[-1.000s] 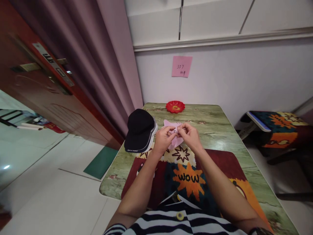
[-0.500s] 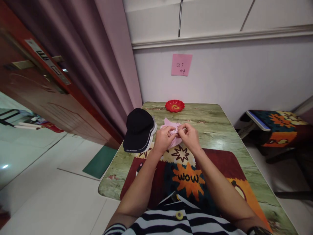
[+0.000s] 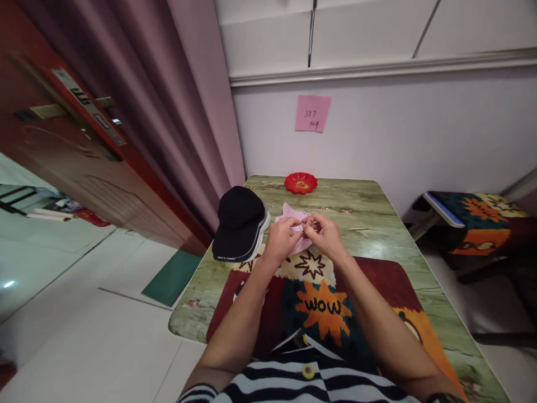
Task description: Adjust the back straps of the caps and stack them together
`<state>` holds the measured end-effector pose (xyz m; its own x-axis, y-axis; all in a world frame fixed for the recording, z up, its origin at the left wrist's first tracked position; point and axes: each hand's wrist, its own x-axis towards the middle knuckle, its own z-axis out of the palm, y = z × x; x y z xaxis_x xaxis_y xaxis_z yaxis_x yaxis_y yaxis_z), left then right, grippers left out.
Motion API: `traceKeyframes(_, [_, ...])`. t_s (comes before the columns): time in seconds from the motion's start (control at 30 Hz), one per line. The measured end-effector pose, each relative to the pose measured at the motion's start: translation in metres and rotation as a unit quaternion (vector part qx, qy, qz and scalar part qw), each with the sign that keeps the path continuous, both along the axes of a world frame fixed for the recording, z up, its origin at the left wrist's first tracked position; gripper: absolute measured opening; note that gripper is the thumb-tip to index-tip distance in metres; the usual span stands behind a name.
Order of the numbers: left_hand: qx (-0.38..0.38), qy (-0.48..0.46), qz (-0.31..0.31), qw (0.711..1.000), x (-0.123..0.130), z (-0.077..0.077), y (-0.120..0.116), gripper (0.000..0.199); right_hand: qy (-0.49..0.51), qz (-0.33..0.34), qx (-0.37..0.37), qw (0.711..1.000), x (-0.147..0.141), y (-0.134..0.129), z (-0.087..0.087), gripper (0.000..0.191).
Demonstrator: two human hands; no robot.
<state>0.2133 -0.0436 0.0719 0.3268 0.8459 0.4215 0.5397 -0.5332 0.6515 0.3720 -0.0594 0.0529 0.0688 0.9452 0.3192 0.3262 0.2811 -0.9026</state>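
A pink cap-like fabric item (image 3: 302, 244) lies on the green wood-patterned table (image 3: 356, 196), partly hidden under both hands. My left hand (image 3: 283, 240) pinches a narrow pink strap on it from the left. From the right, my right hand (image 3: 324, 235) grips the same strap, its fingertips close to those of the left. A small pale or shiny piece shows between the fingertips, too small to make out. Left of my hands sits a black cap (image 3: 239, 221), stacked on a white one (image 3: 264, 226) that shows at its right edge.
Behind my hands stands a red scalloped dish (image 3: 301, 183). A colourful mat (image 3: 289, 313) lies under my forearms. A pink note (image 3: 312, 113) is on the wall. At the left are a curtain and an open door (image 3: 104, 184); a stool (image 3: 482, 218) stands at the right.
My right fingertips have shifted slightly left, closer to the left ones on the strap. The view has moved a little; the caps and the dish stay in place.
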Motion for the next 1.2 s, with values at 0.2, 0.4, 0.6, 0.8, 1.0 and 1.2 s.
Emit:
traceKeyframes(0.2, [0.004,0.006,-0.027,1.0,-0.003,-0.001,0.0,0.016,0.059,0.099,-0.108,0.987,0.013,0.005,0.0,0.012])
traceKeyframes(0.4, [-0.008,0.008,-0.053,0.999,-0.005,-0.005,0.001,0.018,0.063,0.162,-0.152,0.973,0.023,0.007,0.006,0.013])
traceKeyframes(0.6, [-0.012,0.008,-0.075,0.997,-0.006,-0.007,0.001,0.019,0.041,0.192,-0.149,0.969,0.028,0.009,0.009,0.01])
traceKeyframes(0.8, [-0.014,0.005,-0.071,0.997,-0.007,-0.005,0.001,0.018,0.05,0.18,-0.151,0.971,0.026,0.007,0.013,0.014])
traceKeyframes(1.0, [-0.017,0.0,-0.072,0.997,-0.007,-0.007,0.001,0.016,0.064,0.155,-0.154,0.974,0.023,0.005,0.007,0.012])
traceKeyframes(1.2, [-0.025,0.002,-0.089,0.996,-0.006,-0.008,0.002,0.018,0.017,0.186,-0.155,0.97,0.028,0.008,0.013,0.008])
